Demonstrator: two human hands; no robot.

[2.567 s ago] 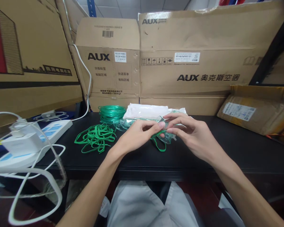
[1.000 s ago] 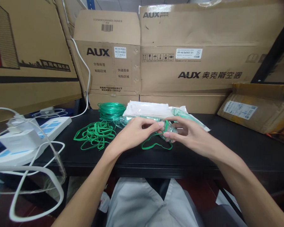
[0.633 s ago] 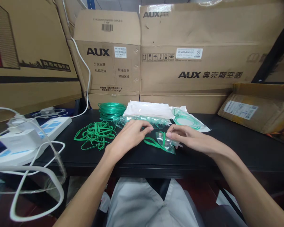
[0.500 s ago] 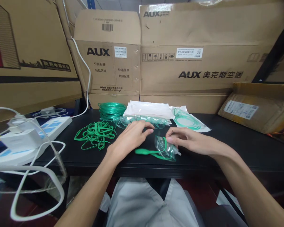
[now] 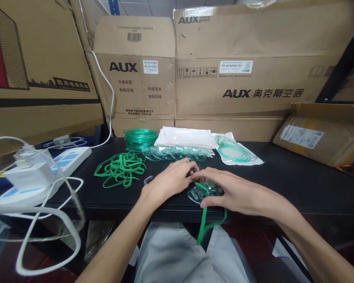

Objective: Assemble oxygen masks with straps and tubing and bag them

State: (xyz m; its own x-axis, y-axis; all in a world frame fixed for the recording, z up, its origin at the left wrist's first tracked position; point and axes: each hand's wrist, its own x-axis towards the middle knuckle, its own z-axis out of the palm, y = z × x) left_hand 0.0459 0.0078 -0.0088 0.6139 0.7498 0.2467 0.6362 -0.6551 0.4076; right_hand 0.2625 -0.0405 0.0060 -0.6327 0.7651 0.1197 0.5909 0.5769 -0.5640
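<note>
A clear green-tinted oxygen mask point(image 5: 198, 193) lies at the front edge of the black table, under my right hand point(image 5: 221, 186). My right thumb and fingers grip its sides. From the mask a green elastic strap point(image 5: 205, 226) hangs down over the table edge. My left hand point(image 5: 177, 177) is at the mask's far left side, its fingers curled inward and meeting my right fingertips. Whatever the left fingers pinch is hidden. Beside my left wrist lie a few small, thin curved strips point(image 5: 148, 180).
Behind my hands are a row of nested clear masks point(image 5: 177, 152), white packets point(image 5: 184, 136), coiled green tubing point(image 5: 140, 138) and a bagged tube point(image 5: 234, 149). Loose green straps point(image 5: 122, 169) lie left. A power strip point(image 5: 73, 157) with cables is far left; a taped carton point(image 5: 321, 133) stands right.
The mask has turned and moved nearer the table edge, and its strap now drops over it. My left hand has come down and right to meet my right hand at the mask.
</note>
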